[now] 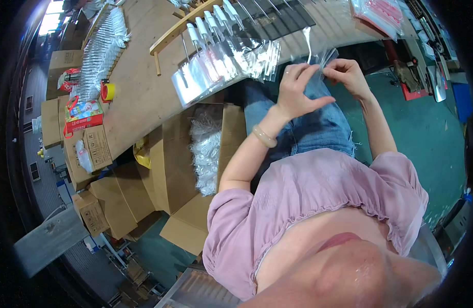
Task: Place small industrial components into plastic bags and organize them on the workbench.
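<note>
In front of my lap, at the table's front edge, a clear plastic bag sits between my two hands. My right hand pinches its edge between thumb and fingers. My left hand has its thumb stretched away from the fingers, and its fingertips rest against the bag's lower left side. A slim, white, curved piece rises just above the left fingertips; whether it lies inside the bag cannot be made out. Left of my hands, several white-handled metal tools in clear sleeves lean on a wooden rack.
A black board with thin metal rods lies behind the hands. Pink-printed plastic bags are stacked at the right. A long row of wrapped pieces stands far left. Below the table edge, an open carton holds clear-wrapped items.
</note>
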A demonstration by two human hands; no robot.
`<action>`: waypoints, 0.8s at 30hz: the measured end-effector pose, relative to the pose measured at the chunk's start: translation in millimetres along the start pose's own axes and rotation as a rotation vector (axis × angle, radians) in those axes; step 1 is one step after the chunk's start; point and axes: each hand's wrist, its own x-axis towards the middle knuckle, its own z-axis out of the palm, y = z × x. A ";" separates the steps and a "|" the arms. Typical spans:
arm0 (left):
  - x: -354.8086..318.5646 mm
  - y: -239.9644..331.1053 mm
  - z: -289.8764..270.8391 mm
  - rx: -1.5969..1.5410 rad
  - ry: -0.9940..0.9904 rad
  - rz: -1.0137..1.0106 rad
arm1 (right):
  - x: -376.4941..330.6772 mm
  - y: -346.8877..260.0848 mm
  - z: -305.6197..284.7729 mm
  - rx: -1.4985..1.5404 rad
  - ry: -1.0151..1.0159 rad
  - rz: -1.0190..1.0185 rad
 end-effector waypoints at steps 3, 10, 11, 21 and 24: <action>-1.5 13.3 9.5 -0.287 -0.106 -0.415 | -7.5 -21.5 7.2 -0.161 -0.124 -0.077; -11.5 -2.0 9.9 -0.901 -0.063 -0.808 | -8.1 -41.6 24.7 -0.098 -0.208 -0.060; -11.7 -2.8 7.1 -0.920 -0.045 -0.839 | -7.5 -43.0 28.5 -0.063 -0.211 -0.037; -20.4 -6.4 1.4 0.132 0.199 -0.129 | -5.5 -16.9 57.8 -0.197 -0.041 -0.124; -22.3 -1.2 7.7 -0.128 0.228 -0.259 | -4.5 -7.2 57.8 -0.032 0.028 -0.121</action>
